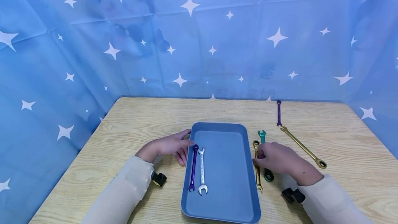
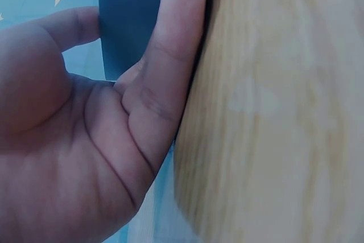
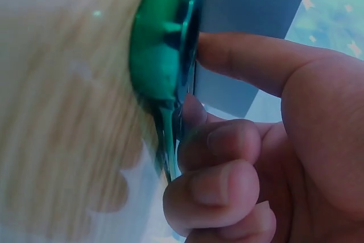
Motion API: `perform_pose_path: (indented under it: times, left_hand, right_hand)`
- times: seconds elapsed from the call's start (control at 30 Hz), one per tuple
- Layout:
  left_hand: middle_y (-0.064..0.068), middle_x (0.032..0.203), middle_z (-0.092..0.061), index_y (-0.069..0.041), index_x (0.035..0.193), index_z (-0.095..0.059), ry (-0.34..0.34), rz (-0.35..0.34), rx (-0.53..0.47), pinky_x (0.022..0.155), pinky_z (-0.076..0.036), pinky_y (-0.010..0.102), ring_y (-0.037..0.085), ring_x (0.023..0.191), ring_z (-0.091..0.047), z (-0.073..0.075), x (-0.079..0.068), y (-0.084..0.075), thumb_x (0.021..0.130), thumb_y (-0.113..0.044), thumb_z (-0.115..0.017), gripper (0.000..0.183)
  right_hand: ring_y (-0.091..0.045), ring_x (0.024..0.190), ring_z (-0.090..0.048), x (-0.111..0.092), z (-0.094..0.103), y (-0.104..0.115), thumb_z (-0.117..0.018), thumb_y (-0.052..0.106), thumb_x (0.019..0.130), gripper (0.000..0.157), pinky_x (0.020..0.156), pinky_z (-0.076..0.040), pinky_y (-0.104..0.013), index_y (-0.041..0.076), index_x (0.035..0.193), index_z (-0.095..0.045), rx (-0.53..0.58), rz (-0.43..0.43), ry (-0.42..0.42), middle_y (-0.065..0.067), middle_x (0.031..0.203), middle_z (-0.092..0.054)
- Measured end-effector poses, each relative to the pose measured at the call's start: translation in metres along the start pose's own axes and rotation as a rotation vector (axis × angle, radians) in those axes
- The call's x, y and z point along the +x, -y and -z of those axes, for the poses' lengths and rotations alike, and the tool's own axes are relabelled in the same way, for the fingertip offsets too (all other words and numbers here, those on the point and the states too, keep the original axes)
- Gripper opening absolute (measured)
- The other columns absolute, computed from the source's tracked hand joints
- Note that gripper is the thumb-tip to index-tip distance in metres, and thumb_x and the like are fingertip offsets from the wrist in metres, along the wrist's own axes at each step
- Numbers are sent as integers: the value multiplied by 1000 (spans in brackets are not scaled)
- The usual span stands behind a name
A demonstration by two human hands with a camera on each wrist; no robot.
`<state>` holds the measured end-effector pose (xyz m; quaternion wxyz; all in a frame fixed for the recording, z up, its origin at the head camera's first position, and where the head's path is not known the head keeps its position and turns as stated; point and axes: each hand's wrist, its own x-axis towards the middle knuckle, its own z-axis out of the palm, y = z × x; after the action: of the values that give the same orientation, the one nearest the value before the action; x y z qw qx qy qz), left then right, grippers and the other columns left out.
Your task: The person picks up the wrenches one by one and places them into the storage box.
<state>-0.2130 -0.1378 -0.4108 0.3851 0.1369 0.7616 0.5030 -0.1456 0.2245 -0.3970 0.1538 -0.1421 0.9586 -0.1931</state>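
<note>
A blue-grey tray holds a purple wrench and a silver wrench, side by side along its left wall. My left hand rests against the tray's left side, thumb at the rim and fingers fairly straight along the outer wall. Just outside the right wall, my right hand pinches a gold combination wrench with thumb and index finger around its shaft. Beside it lies a green wrench, partly hidden under that hand; its ring end fills the right wrist view near the curled fingers.
Further right on the wooden table lie another purple wrench near the back edge and a longer gold wrench set diagonally. A blue star-patterned cloth hangs behind the table and on its left.
</note>
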Motion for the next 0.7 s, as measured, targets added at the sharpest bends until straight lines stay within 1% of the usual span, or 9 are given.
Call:
perform_pose_path:
  times: [0.17,0.37,0.6,0.7]
  left_hand:
    - [17,76,-69,-21,162,2,2,-4,1,68,-64,44,25,64,-71,0,0,1,106,-31,-46,75]
    - [18,77,-68,-22,162,2,-7,6,2,68,-64,44,25,65,-71,0,1,2,106,-31,-47,75]
    - [18,77,-69,-22,162,3,-6,6,6,68,-64,44,25,65,-71,0,1,3,105,-32,-48,77]
    - [18,78,-69,-23,162,2,-8,10,6,68,-64,44,25,65,-71,0,1,2,105,-32,-48,76]
  right_hand:
    - [-10,47,-30,0,3,-2,-69,28,94,41,48,-28,-24,17,66,-42,61,13,30,7,55,-30]
    - [-10,47,-33,0,5,-4,-69,22,93,35,48,-32,-25,15,66,-48,89,5,56,7,54,-35]
    - [-9,45,-28,0,7,-5,-67,20,94,41,47,-29,-24,18,61,-42,100,11,72,8,51,-31]
    - [-9,44,-28,0,6,-5,-67,19,94,43,46,-30,-24,19,60,-41,107,5,78,8,51,-31]
